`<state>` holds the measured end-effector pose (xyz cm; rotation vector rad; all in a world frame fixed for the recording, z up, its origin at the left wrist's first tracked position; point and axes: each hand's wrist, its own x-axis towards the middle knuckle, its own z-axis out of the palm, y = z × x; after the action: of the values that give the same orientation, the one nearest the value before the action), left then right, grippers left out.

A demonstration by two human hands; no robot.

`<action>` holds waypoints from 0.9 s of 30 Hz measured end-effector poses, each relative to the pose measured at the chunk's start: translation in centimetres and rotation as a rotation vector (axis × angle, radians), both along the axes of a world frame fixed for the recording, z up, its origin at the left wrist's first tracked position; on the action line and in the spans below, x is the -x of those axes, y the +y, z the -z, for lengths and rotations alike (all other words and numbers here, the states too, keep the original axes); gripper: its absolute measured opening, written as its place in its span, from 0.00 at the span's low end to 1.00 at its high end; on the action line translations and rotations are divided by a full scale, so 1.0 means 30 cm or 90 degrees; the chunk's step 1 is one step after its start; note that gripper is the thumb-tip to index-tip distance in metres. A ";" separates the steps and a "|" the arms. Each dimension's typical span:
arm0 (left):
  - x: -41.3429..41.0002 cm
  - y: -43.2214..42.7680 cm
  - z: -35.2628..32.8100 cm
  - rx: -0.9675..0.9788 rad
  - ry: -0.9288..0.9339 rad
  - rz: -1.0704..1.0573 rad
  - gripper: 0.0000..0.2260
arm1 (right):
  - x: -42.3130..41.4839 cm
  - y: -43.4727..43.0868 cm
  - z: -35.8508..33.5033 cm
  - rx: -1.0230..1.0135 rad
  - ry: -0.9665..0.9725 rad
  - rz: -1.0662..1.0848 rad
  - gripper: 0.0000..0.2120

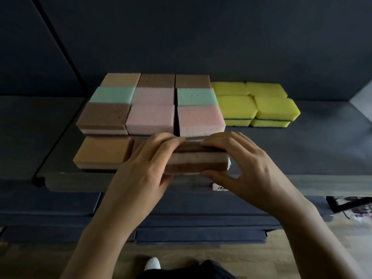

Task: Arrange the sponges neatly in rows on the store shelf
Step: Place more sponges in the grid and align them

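Both hands, left hand (pixel 145 158) and right hand (pixel 239 160), clamp a brown sponge stack (pixel 198 161) at the shelf's (pixel 302 150) near edge, right of the orange sponge (pixel 102 151); probably squaring the front row.

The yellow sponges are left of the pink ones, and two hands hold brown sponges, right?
Wrong side: the head view shows the yellow sponges right of the pink ones. The left hand and right hand do hold brown sponges.

tag (pixel 219 187) on shelf (pixel 302 185) edge, "10", rest hid.
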<state>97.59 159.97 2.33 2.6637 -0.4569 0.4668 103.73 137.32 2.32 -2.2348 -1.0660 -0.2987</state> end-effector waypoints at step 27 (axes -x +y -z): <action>-0.006 0.135 -0.016 0.117 0.046 0.104 0.34 | 0.118 0.160 -0.019 0.134 -0.086 0.151 0.32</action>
<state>97.77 164.03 2.82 2.4351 -0.5751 0.3450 100.17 142.11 2.88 -2.5671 -0.9375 -0.4616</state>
